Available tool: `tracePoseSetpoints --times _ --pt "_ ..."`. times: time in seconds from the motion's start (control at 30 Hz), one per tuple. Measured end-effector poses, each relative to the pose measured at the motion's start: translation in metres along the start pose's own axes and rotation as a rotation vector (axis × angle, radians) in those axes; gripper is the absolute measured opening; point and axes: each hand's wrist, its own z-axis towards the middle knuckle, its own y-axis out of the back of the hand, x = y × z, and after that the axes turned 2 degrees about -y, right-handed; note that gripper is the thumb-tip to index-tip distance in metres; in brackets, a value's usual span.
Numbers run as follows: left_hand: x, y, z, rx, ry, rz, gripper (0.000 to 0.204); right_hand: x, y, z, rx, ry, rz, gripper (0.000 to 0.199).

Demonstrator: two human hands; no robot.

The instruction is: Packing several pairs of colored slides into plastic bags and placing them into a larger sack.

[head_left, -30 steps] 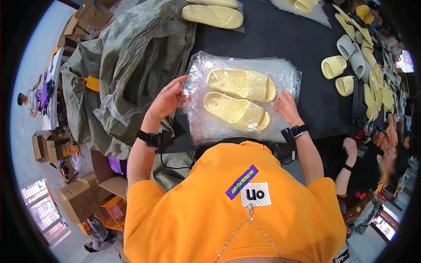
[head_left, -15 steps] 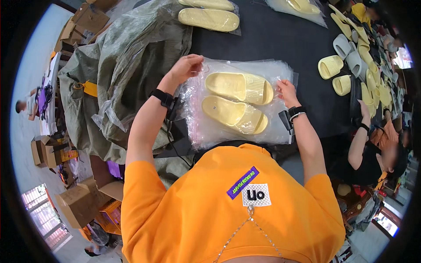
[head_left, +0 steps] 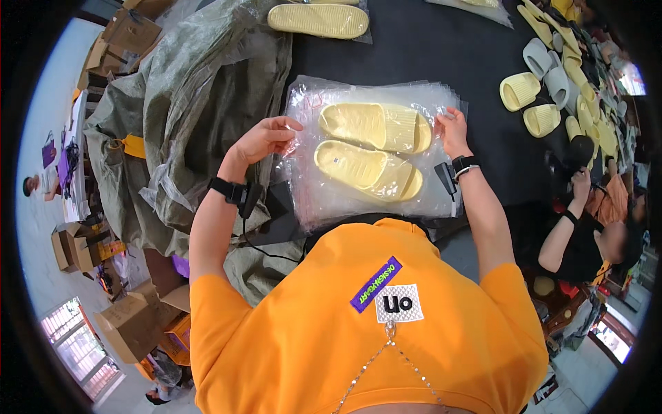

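A pair of pale yellow slippers [head_left: 365, 171] lies side by side, toes to the right, on a stack of clear plastic bags [head_left: 314, 207]. I cannot tell whether the top bag's film covers them. My left hand [head_left: 267, 140] is at the left edge of the stack, its fingertips closed on the plastic bag's edge. At the right edge, beside the toe of the farther slipper, my right hand [head_left: 452, 132] pinches the film between thumb and fingers. Each wrist wears a black band with a small device.
A large grey-green woven sack [head_left: 186, 124] covers the table's left side. A bagged yellow slipper [head_left: 318, 21] lies at the far edge of the black table [head_left: 400, 58]. Yellow and grey slippers [head_left: 519, 92] pile up at right, near a co-worker's arm [head_left: 562, 231]. Cardboard boxes [head_left: 131, 317] stand at left.
My left hand has come down and left along the bag's left edge. My right hand has risen slightly. The co-worker's hand at right has drawn nearer to their body.
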Motion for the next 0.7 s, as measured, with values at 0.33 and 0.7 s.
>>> tracePoseSetpoints --times 0.33,0.7 --pt "0.012 0.006 -0.016 -0.124 -0.060 -0.019 0.029 0.011 0.030 -0.091 0.319 -0.353 -0.425 0.042" --pt "0.041 -0.059 0.079 0.257 -0.887 1.701 0.057 -0.037 0.028 -0.136 0.375 -0.408 -0.390 0.034"
